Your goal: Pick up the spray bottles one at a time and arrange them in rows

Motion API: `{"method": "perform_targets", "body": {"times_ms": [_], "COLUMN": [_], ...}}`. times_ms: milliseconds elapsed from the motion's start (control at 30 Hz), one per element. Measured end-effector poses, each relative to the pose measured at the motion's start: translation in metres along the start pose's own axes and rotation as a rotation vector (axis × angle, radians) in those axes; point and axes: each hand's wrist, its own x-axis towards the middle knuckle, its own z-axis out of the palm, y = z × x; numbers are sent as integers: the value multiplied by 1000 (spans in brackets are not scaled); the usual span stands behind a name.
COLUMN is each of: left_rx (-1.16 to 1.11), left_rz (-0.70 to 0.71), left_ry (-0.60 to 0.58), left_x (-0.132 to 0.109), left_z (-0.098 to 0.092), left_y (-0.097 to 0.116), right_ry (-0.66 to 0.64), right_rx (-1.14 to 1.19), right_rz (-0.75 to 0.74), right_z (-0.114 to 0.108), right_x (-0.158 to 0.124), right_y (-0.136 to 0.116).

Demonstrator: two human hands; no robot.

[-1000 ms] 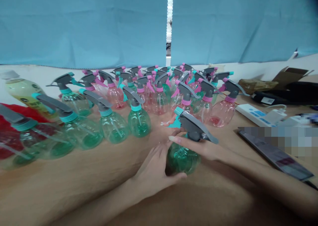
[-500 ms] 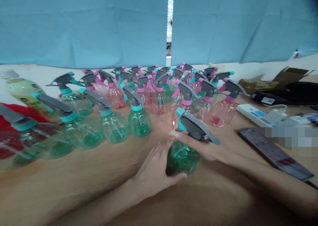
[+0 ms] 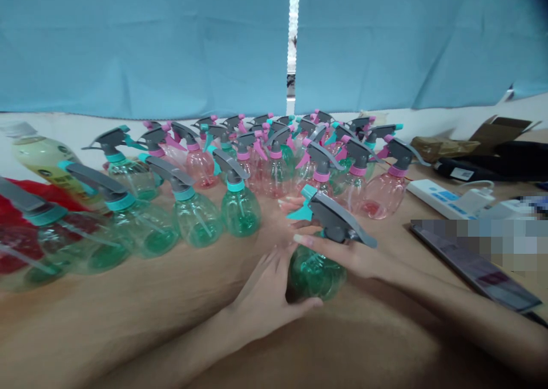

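Observation:
A green see-through spray bottle (image 3: pixel 317 275) with a grey and turquoise trigger head (image 3: pixel 338 218) stands upright on the table in front of me. My left hand (image 3: pixel 269 295) is wrapped round the left side of its body, thumb across the front. At its neck, my right hand (image 3: pixel 342 255) grips from the right. The right thumb lies across the front of the collar, which it mostly hides, and the other fingertips show behind the trigger. Just beyond stands a pink spray bottle (image 3: pixel 322 177), partly covered by the trigger head.
Green spray bottles (image 3: pixel 240 212) line the left side; several pink and green ones crowd the back. At far left are a yellowish bottle (image 3: pixel 40 155) and something red (image 3: pixel 25 192). A phone (image 3: pixel 475 266), a power strip (image 3: pixel 440 199) and a cardboard box (image 3: pixel 499 133) lie right.
My right thumb has moved slightly down at the collar, and its other fingers now show stretched out behind the trigger. My left hand and the bottle body have stayed in place.

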Motion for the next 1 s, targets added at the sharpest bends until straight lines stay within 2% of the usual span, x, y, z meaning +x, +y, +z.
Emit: {"method": "perform_targets", "body": {"times_ms": [100, 233, 533, 733, 1000], "left_rx": [-23, 5, 5, 15, 32], "left_rz": [21, -29, -3, -13, -25], "left_ry": [5, -5, -18, -22, -31], "left_x": [1, 0, -1, -1, -2], "left_z": [-1, 0, 1, 2, 3], "left_y": [1, 1, 0, -2, -4], "right_ry": [-2, 16, -48, -104, -66], "right_rx": [28, 30, 51, 64, 40], "right_rz": [-33, -9, 14, -93, -92], "right_z": [0, 0, -2, -1, -2], "right_x": [0, 2, 2, 3, -1], "right_y": [-1, -4, -7, -2, 5]}}
